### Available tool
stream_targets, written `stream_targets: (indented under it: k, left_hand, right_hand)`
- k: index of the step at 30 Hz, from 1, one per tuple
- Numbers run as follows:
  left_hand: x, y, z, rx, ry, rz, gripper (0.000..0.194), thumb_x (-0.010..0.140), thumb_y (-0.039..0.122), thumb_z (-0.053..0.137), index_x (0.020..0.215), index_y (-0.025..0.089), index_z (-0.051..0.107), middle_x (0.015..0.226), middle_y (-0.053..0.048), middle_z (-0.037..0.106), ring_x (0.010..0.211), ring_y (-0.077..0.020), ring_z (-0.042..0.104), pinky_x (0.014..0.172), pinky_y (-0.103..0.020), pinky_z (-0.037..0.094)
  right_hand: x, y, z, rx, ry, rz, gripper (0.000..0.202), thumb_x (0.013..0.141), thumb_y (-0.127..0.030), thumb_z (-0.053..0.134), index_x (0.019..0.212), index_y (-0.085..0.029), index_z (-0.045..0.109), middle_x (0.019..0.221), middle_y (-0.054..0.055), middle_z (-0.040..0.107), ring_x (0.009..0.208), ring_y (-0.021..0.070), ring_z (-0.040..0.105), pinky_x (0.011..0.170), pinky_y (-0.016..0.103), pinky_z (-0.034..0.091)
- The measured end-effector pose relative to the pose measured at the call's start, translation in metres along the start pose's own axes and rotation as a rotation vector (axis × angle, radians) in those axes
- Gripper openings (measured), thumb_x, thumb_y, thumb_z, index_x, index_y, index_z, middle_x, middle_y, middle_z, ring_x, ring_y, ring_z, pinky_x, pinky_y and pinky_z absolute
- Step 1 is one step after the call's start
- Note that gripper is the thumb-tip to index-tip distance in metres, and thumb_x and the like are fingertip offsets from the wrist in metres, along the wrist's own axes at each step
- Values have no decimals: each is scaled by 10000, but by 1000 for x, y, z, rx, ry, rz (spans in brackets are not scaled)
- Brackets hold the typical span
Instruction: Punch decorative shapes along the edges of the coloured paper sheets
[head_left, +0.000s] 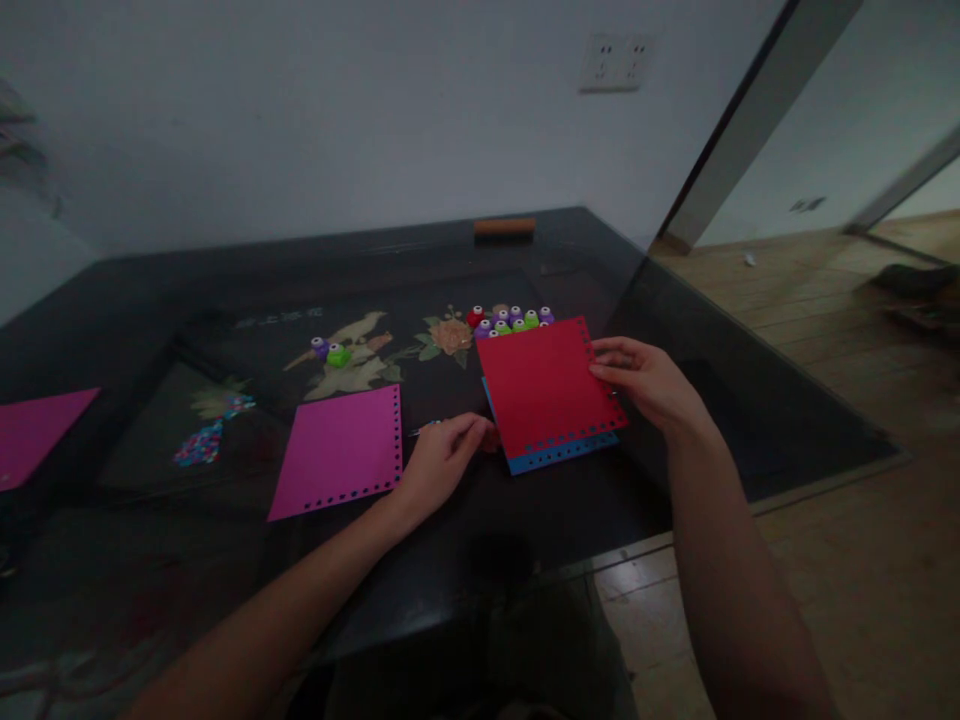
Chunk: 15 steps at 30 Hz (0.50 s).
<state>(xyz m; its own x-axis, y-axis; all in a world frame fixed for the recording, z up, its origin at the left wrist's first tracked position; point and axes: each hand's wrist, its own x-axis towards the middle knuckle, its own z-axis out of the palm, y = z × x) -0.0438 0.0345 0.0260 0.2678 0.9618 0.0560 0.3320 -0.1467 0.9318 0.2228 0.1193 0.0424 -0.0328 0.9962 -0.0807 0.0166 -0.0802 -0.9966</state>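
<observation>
A red sheet [551, 385] with holes along its right and lower edges lies tilted over a blue sheet [564, 455]. My right hand [637, 375] grips the red sheet's right edge between thumb and fingers. By the left edge of the two sheets is my left hand [448, 455], its fingers curled together; what its fingertips hold, if anything, is hidden. A purple-pink sheet [345, 447] with punched holes rests just left of that hand. Several small round pots with white tops [517, 322] stand behind the red sheet.
Two more pots [328, 351] stand farther left. Small coloured pieces [202, 443] lie scattered on the dark glossy table [450, 570]. Another pink sheet [41, 430] is at the far left, and a brown roll [504, 229] lies near the wall.
</observation>
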Motion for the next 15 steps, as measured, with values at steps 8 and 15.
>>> stream_targets:
  k: [8, 15]
  left_hand:
    - [-2, -8, -3, 473, 33, 176, 233, 913, 243, 405, 939, 195, 632, 932, -69, 680, 891, -217, 630, 813, -326, 458]
    - [-1, -8, 2, 680, -7, 178, 305, 898, 208, 430, 1165, 171, 571, 1194, -111, 622, 1124, -236, 560, 962, -366, 429]
  right_hand:
    - [-1, 14, -14, -110, 33, 67, 420, 516, -229, 801, 917, -189, 681, 692, -19, 654, 591, 126, 581, 568, 262, 439]
    - [0, 21, -7, -223, -9, 71, 376, 555, -227, 776, 917, -194, 678, 673, -15, 648, 607, 132, 576, 573, 259, 435]
